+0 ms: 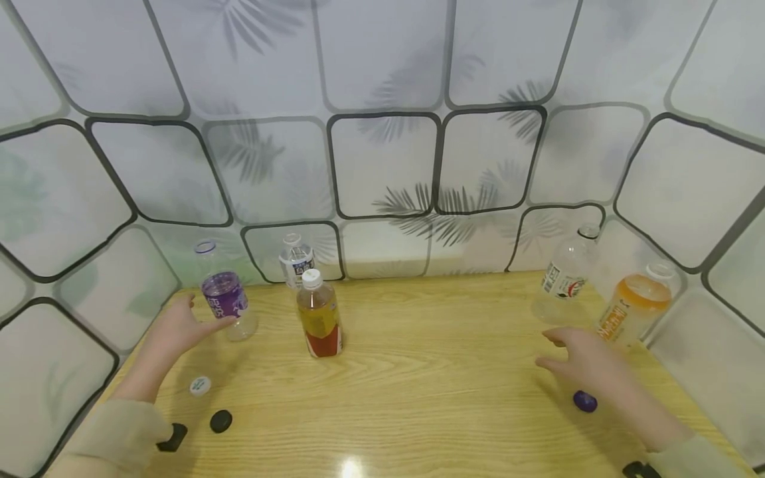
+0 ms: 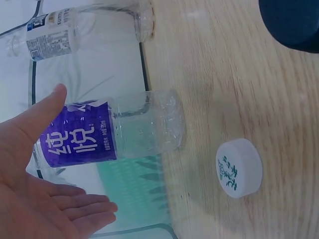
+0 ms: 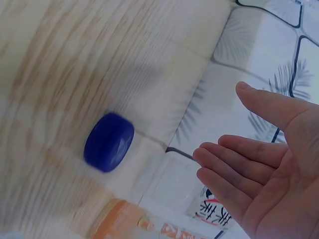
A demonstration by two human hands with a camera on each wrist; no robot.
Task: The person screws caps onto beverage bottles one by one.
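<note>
My left hand [image 1: 179,325] is open beside a clear, uncapped bottle with a purple label [image 1: 224,292], its thumb [image 2: 42,112] touching the label [image 2: 79,139]. My right hand [image 1: 582,358] hovers open over the table with fingers straight, holding nothing. A blue cap [image 1: 584,401] lies just under and behind it [image 3: 108,141]. A capped amber drink bottle with a yellow and red label [image 1: 321,315] stands mid-table. A clear, uncapped bottle with a white label [image 1: 295,260] stands behind it.
A white cap [image 1: 200,386] and a black cap [image 1: 221,421] lie near my left forearm. At the right stand a clear, uncapped bottle [image 1: 564,279] and an orange drink bottle [image 1: 633,305]. White panelled walls [image 1: 382,166] close in the wooden table [image 1: 430,385].
</note>
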